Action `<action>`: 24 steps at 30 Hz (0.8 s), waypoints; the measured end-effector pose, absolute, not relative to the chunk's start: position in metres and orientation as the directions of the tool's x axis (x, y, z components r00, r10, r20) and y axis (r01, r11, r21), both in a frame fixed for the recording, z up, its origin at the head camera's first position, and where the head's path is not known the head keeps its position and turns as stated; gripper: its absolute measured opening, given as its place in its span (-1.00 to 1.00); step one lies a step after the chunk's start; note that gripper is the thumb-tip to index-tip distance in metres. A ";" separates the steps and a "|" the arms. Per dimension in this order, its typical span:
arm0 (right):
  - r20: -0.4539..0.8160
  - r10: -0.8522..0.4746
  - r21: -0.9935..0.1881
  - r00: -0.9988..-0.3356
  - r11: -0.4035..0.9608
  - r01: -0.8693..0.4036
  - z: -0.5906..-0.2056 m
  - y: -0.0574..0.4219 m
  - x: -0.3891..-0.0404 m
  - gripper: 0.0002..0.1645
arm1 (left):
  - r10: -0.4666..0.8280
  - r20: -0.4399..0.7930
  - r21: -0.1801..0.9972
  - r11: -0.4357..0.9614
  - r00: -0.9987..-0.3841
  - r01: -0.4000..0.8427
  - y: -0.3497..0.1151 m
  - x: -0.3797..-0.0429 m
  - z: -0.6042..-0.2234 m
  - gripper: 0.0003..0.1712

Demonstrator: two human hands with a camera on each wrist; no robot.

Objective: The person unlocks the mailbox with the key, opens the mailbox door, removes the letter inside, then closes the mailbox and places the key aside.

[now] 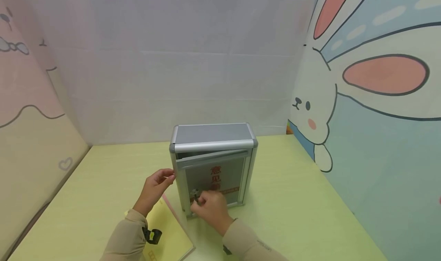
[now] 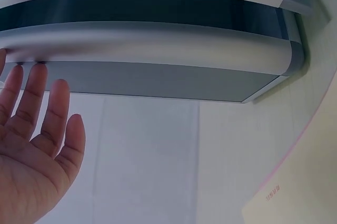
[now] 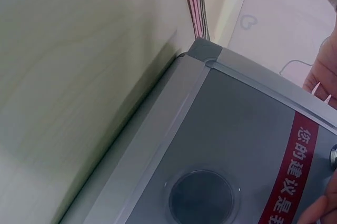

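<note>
A grey metal suggestion box (image 1: 215, 134) with red Chinese characters stands upright on the table. Beneath its top edge runs a dark gap (image 2: 158, 11), and the bar of the front panel (image 1: 213, 158) slants there, higher on the right. My left hand (image 1: 155, 188) is at the box's left side; in the left wrist view its fingers are spread, fingertips against the frame. With thumb and forefinger, my right hand (image 1: 213, 209) pinches a small dark key at the lock (image 1: 195, 193) low on the panel's left. The fingers partly hide the key.
A yellow booklet (image 1: 172, 234) with a pink edge lies on the pale yellow table (image 1: 293, 207), left of the box and partly under my left forearm. A white cloth wall (image 1: 186, 62) rises behind, and a rabbit-printed wall (image 1: 386, 146) stands on the right.
</note>
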State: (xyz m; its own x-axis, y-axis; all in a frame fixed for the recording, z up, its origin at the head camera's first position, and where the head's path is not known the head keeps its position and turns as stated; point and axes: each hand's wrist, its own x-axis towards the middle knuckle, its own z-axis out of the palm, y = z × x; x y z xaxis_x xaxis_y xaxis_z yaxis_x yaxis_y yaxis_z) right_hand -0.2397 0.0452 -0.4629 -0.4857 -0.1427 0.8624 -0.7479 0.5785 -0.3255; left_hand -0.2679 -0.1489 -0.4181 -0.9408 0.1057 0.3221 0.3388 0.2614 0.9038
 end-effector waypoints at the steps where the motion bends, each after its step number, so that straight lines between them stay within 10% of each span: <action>1: 0.863 -0.141 -0.325 -0.485 0.579 -0.747 -0.462 0.045 -0.240 -0.73 | 0.103 0.321 0.904 0.261 -0.941 0.337 -0.149 -0.268 -0.419 -0.79; 24: 0.834 -0.114 -0.342 -0.539 0.660 -0.669 -0.454 0.036 -0.243 -0.72 | 0.083 0.291 0.925 0.229 -0.953 0.302 -0.144 -0.263 -0.417 -0.82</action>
